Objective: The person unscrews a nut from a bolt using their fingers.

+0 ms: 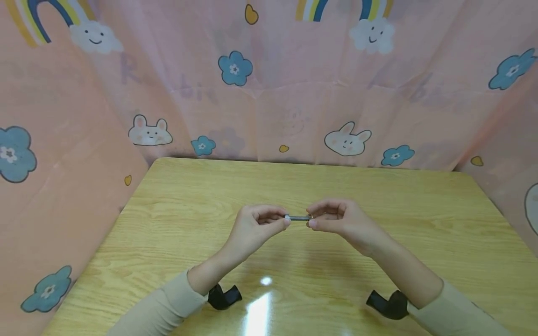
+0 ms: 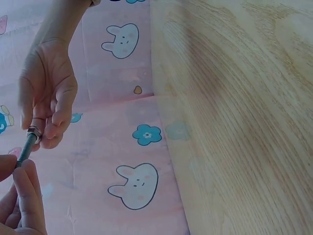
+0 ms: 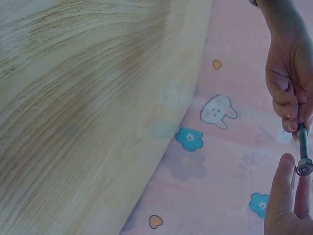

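Note:
Above the table, a threaded metal bolt (image 1: pixel 299 218) lies level between the two hands. My left hand (image 1: pixel 254 228) pinches its head end with thumb and fingertips, which mostly cover the head. A hex nut (image 3: pixel 304 166) sits on the bolt's far end, where the tip shows through it in the right wrist view. My right hand (image 1: pixel 346 224) holds the nut between thumb and fingers. The left wrist view shows the bare threads of the shank running between the nut (image 2: pixel 34 131) and the left fingertips (image 2: pixel 27 171).
Below the hands spreads a wood-grain table (image 1: pixel 189 196), with a bright light reflection near its front. A pink curtain (image 1: pixel 269 107) printed with rabbits, flowers and clouds surrounds the back and sides. Black wrist devices (image 1: pixel 224 297) jut out beside both sleeves.

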Tool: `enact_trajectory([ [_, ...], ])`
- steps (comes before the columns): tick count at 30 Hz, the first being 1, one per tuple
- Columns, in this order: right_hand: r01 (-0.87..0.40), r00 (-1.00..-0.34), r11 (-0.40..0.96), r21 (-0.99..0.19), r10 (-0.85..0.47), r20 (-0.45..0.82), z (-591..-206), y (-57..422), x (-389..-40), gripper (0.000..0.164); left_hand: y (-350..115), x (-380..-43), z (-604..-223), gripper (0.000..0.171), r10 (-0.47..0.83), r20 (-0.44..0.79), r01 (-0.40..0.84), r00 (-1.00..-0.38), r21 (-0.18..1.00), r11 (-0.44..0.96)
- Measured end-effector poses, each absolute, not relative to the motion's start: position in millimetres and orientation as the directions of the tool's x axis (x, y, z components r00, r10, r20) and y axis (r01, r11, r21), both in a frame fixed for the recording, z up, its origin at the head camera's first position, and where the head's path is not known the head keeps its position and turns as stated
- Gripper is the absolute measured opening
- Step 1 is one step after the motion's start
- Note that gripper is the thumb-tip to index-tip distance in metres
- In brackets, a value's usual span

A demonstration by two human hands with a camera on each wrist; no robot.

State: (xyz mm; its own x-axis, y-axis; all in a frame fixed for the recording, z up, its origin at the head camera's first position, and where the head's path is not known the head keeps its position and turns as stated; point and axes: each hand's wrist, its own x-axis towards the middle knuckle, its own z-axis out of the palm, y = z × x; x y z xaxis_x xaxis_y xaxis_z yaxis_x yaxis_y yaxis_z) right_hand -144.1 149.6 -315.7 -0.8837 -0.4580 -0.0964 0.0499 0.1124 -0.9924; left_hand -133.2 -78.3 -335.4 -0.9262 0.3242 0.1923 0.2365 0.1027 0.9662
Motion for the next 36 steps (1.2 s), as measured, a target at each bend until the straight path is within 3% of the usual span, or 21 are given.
enact_trajectory([
  [6,0.090,-0.873,0.128,-0.988,-0.468,-0.140,-314.4,148.7,-144.4,0.035,-77.3,-132.6,-334.8,0.016,0.321,0.189,0.235,-0.928,0.966,0.109],
  [12,0.076,-0.875,0.119,-0.990,-0.469,-0.123,-314.4,149.3,-143.9,0.027,-77.4,-132.2,-334.2,0.016,0.318,0.185,0.228,-0.930,0.968,0.104],
  [20,0.105,-0.877,0.125,-0.987,-0.456,-0.151,-313.0,149.1,-143.8,0.037,-76.6,-132.8,-335.0,0.016,0.324,0.195,0.241,-0.926,0.965,0.105],
  [27,0.066,-0.887,0.110,-0.992,-0.448,-0.108,-314.1,150.8,-142.7,0.017,-76.9,-132.6,-334.8,0.016,0.328,0.201,0.245,-0.923,0.965,0.097],
  [36,0.123,-0.881,0.122,-0.985,-0.444,-0.165,-314.0,148.8,-144.0,0.032,-76.3,-132.2,-334.8,0.016,0.324,0.197,0.244,-0.925,0.963,0.111],
])
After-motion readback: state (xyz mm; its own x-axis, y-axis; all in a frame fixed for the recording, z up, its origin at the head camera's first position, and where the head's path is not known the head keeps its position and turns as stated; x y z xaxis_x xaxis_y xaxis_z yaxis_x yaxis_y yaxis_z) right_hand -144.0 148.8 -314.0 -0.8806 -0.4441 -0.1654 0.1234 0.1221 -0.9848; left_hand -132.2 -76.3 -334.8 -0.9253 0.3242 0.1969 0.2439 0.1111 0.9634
